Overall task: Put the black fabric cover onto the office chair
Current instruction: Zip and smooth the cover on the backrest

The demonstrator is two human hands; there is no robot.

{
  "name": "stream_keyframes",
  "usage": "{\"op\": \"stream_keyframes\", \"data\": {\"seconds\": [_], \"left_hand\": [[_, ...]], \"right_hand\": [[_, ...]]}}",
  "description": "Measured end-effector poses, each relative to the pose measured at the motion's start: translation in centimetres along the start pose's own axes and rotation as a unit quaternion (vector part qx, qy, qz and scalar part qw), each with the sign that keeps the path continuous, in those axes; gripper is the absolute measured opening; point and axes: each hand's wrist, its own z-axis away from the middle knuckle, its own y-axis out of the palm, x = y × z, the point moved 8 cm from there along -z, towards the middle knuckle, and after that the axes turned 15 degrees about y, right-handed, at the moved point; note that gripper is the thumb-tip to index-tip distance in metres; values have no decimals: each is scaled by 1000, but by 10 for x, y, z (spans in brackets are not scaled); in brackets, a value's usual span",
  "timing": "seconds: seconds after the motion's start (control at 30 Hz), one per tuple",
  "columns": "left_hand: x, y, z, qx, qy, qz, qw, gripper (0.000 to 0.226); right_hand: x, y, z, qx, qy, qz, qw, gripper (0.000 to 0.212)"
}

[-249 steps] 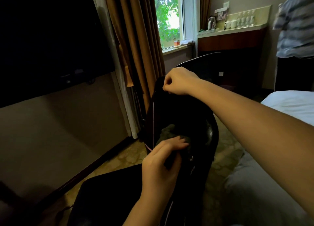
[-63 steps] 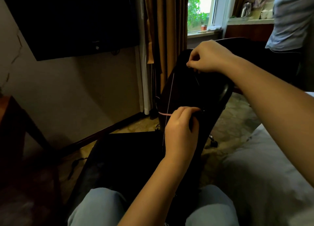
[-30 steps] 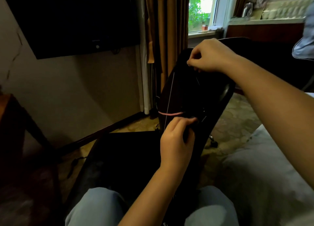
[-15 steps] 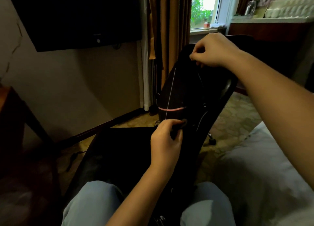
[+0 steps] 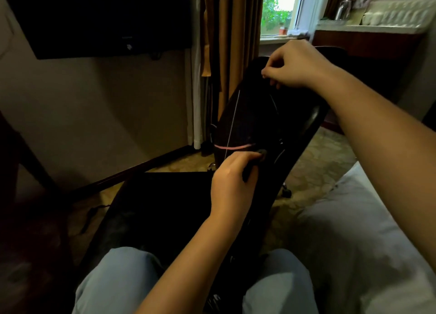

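Black cover sits partway down the chair back; right hand pinches its top edge, left hand grips the lower hem by the pink seam; rest of back looks uncovered

Blk cover w/ pink stripe, brown curtain

Both hands, left hand and right hand, pinching black fabric cover.
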Motion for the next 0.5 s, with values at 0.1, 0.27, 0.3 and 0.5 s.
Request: {"op": "stream_keyframes", "data": {"seconds": [0.1, 0.27, 0.3, 0.5], "left_hand": [[11, -1, 17, 7, -8, -12, 1000, 27], [31, -5, 43, 24, -47, -13, 999, 25], [31, -7, 43, 29, -48, -13, 998, 24], [7, -16, 10, 33, 0, 8, 999, 25]], "right_hand": [[3, -1, 2, -6, -9, 11, 1000, 18], [5, -4, 7, -27, -16, 27, 999, 18], [6, -6, 9, -36, -21, 29, 999, 19], [19, -8, 27, -35, -61, 58, 996, 20]]}}
